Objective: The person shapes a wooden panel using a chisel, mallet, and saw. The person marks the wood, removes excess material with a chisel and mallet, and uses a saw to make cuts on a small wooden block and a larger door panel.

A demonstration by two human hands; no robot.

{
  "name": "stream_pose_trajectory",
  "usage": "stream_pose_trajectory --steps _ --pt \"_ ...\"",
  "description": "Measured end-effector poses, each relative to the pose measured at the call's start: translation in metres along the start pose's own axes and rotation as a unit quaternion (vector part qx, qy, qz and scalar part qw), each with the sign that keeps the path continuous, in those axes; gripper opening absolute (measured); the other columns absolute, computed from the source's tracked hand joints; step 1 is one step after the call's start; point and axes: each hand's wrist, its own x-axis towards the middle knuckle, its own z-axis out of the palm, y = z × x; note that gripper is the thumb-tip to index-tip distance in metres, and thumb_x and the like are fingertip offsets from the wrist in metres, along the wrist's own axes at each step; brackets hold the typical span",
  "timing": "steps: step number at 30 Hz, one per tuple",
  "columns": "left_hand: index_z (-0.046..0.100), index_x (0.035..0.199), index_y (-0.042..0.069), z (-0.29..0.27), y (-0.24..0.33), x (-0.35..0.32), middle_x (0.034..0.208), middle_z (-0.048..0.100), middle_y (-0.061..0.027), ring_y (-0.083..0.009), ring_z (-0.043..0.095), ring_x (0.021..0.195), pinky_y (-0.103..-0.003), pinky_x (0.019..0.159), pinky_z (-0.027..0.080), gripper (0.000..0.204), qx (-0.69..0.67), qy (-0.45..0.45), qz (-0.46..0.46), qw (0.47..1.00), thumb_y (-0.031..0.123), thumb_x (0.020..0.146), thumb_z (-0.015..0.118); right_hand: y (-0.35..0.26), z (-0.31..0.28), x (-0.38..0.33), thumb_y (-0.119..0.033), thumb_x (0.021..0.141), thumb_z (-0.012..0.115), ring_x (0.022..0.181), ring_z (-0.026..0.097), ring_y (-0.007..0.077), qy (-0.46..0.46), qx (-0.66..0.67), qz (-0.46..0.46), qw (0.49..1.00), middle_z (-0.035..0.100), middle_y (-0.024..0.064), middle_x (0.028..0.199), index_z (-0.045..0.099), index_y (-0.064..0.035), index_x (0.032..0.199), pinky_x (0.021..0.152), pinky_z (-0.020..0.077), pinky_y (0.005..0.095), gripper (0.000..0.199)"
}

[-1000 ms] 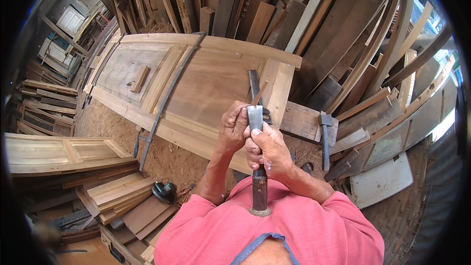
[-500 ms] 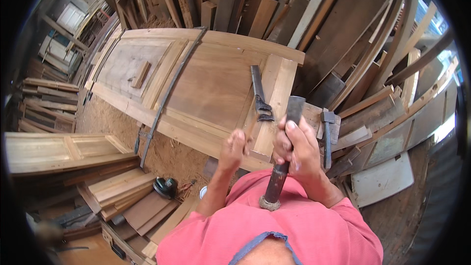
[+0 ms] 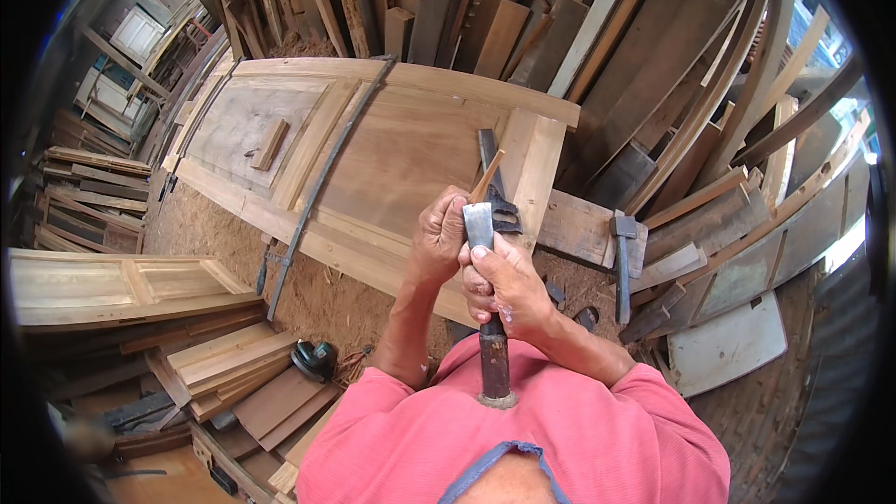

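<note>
My right hand (image 3: 511,287) is wrapped round a wide chisel (image 3: 494,364). Its pale blade points away from me and the end of its dark handle rests against my shirt. Close beside the blade, my left hand (image 3: 439,235) is closed on a thin, pointed stick of wood (image 3: 488,174) that sticks out past the fingers. Whether stick and blade touch, I cannot tell. Beyond both hands a panelled wooden door (image 3: 401,145) lies flat. On its near right end is a black-handled tool that looks like a saw (image 3: 487,145), partly hidden behind the stick and chisel.
A hammer (image 3: 623,266) lies on a wooden block at the right. Metal bar clamps (image 3: 322,173) cross the door, which carries a small wood block (image 3: 270,144). Boards lean at the back and right. Stacked planks (image 3: 233,355) and a dark green power tool (image 3: 315,359) are at the lower left.
My right hand has brought the chisel leftward, to beside my left hand. The left hand has moved up and away from me, and its stick now points upward.
</note>
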Motion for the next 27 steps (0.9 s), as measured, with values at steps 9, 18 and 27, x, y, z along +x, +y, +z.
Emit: stream_pose_trajectory --steps 9,18,27 --pt "0.055 0.089 0.005 0.002 0.008 -0.048 0.066 0.042 0.0048 -0.0028 0.040 0.058 -0.023 0.050 0.032 0.030 -0.022 -0.002 -0.098 0.995 0.026 0.107 0.043 -0.009 0.000 -0.017 -0.024 0.104 0.045 0.044 0.036 0.0059 0.046 -0.004 -0.033 0.998 0.042 -0.0026 0.066 0.049 -0.0083 0.105 0.043 0.0400 0.0252 0.017" --pt "0.051 0.084 0.008 0.006 -0.007 -0.047 0.066 0.041 0.0053 -0.0032 0.037 0.057 -0.023 0.049 0.030 0.032 -0.096 0.004 -0.115 0.989 0.029 0.107 0.044 0.000 -0.011 -0.004 -0.023 0.104 0.045 0.045 0.037 0.0065 0.026 0.027 -0.027 0.999 0.043 -0.0017 0.065 0.046 -0.0093 0.105 0.044 0.0403 0.0262 0.014" --pt "0.051 0.093 0.011 -0.012 -0.018 -0.094 0.055 0.033 0.0049 -0.0061 0.030 0.045 -0.025 0.044 0.027 0.034 -0.335 0.015 -0.238 0.912 0.041 0.105 0.042 -0.036 -0.023 -0.042 -0.020 0.103 0.044 0.046 0.036 0.0058 0.084 0.016 -0.140 0.986 0.042 -0.0024 0.066 0.045 -0.0077 0.105 0.044 0.0394 0.0254 0.012"
